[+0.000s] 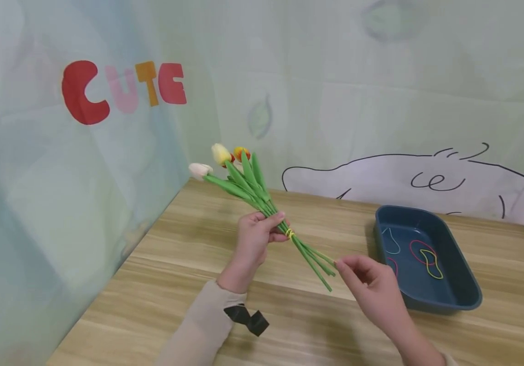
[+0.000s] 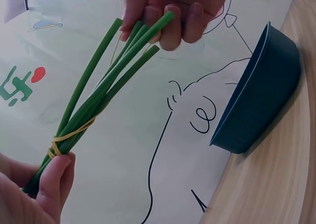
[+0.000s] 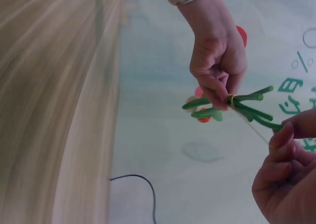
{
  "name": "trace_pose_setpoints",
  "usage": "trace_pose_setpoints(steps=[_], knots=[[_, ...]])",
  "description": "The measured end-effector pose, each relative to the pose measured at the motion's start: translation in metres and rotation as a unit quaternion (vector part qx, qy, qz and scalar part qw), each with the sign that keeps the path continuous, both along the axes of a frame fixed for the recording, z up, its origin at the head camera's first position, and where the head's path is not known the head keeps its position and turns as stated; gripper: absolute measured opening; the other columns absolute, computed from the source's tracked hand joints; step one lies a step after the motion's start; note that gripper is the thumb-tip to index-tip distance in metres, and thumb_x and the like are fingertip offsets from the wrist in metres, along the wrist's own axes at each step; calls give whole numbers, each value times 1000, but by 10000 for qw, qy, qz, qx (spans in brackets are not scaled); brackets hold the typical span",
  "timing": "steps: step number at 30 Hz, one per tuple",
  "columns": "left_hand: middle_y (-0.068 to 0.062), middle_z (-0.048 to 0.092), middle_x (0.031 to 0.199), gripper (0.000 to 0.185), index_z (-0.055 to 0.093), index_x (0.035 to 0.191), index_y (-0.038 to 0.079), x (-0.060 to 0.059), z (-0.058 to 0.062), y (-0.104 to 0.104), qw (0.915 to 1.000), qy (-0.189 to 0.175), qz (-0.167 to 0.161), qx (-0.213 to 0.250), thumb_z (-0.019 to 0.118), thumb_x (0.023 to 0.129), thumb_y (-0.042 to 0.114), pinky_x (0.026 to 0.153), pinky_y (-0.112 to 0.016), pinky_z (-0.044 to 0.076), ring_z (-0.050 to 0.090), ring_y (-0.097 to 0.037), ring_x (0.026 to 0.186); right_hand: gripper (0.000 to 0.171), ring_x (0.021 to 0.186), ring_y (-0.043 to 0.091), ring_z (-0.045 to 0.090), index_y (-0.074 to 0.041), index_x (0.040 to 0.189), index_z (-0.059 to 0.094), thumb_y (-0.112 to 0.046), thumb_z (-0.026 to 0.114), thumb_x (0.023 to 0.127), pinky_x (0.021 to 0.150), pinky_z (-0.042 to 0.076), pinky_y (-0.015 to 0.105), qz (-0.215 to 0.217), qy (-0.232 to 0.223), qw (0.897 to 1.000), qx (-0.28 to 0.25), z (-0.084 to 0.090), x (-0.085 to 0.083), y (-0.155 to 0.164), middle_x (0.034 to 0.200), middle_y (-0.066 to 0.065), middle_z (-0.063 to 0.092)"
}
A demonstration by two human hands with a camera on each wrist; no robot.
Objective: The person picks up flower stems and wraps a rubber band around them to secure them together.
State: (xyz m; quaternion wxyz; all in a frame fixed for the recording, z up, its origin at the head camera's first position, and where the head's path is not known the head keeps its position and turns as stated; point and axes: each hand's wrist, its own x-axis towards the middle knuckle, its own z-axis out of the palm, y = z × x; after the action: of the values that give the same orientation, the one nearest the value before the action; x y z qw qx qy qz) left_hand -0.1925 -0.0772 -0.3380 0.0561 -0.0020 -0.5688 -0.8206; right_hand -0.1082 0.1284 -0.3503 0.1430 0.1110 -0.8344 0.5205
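My left hand (image 1: 255, 236) grips a bunch of artificial tulips (image 1: 256, 192) round the stems, blooms pointing up and left. The blooms are pale pink, cream and orange-red. Just beyond the left fingertips, a yellow rubber band (image 1: 290, 233) is wound round the stems. In the left wrist view its loops (image 2: 73, 134) cross the green stems (image 2: 106, 88). Fingertips of my right hand (image 1: 376, 290) pinch a stretched length of the band near the stem ends. That strand (image 3: 254, 129) runs taut from the wrapped part to the right hand (image 3: 291, 172) in the right wrist view.
A dark blue tray (image 1: 474, 284) stands on the wooden table (image 1: 188, 254) at the right, close behind my right hand. Inside lie several loose rubber bands (image 1: 431, 264) in yellow, red and green. A printed cloth backdrop (image 1: 335, 91) rises along the table's back and left edges.
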Motion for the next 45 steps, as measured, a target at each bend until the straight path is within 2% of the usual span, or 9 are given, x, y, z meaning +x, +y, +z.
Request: trace_pose_setpoints(steps=[3,9,14,17,21,23,27,35,45], knots=[[-5,65,64,17,59,92,-22,-1,-1,1,9998,-108,156,30,61,90,-6,53,-22,59,65,-10,54,8,53,3,44,-7,83,73,0,70,84,44,38,16,-106,1155,9919,525,-3,2,-4,64,-11,57],[-4,64,62,16,59,90,-22,-1,-3,5,9989,-106,422,199,61,90,-6,49,-20,57,63,-10,50,21,52,-1,38,-6,81,73,12,74,70,43,32,7,-260,2911,9497,1120,-13,4,-10,62,-9,57],[-3,63,60,15,60,86,-21,-2,-5,9,9966,-119,730,375,61,89,-7,47,-19,56,63,-10,49,16,52,-2,39,0,85,74,10,73,73,41,32,6,-269,3094,9451,1018,-19,9,-17,63,-5,60],[-3,63,61,18,59,88,-23,-1,-7,12,9960,-141,800,360,62,90,-6,47,-18,56,63,-9,49,7,53,-1,44,0,88,74,-3,68,87,43,36,6,-218,3157,9431,1021,-21,12,-23,64,-3,61],[-5,64,63,18,61,90,-22,1,-12,16,9968,-167,756,207,62,90,-4,50,-19,57,63,-8,50,12,54,2,50,0,89,74,-7,65,91,47,42,9,-126,3478,9304,1153,-24,15,-30,66,-2,64],[-9,67,65,17,62,90,-20,4,-14,19,9973,-120,727,6,63,90,-3,52,-21,58,63,-7,50,8,56,2,52,0,89,74,2,70,83,48,44,9,-103,3489,9297,1178,-24,15,-32,69,0,67],[-24,69,76,17,65,89,-18,11,-17,24,9972,165,460,-560,63,90,-1,56,-25,60,64,-6,51,28,53,1,55,0,85,75,17,78,63,46,45,7,-148,3392,9336,1146,-19,9,-33,70,4,70],[-31,67,80,17,65,89,-18,23,-12,29,9889,717,-538,-1181,63,90,-1,58,-27,61,64,-6,55,26,53,0,56,-1,80,75,18,78,62,48,49,9,-226,3018,9487,912,-8,-2,-21,69,3,70],[-28,68,82,20,62,93,-19,22,-4,25,9763,470,-1549,-1434,62,91,1,61,-27,61,65,-8,59,15,65,1,60,-6,80,74,7,77,74,56,56,19,120,1100,9934,295,-7,0,-15,75,0,71]])
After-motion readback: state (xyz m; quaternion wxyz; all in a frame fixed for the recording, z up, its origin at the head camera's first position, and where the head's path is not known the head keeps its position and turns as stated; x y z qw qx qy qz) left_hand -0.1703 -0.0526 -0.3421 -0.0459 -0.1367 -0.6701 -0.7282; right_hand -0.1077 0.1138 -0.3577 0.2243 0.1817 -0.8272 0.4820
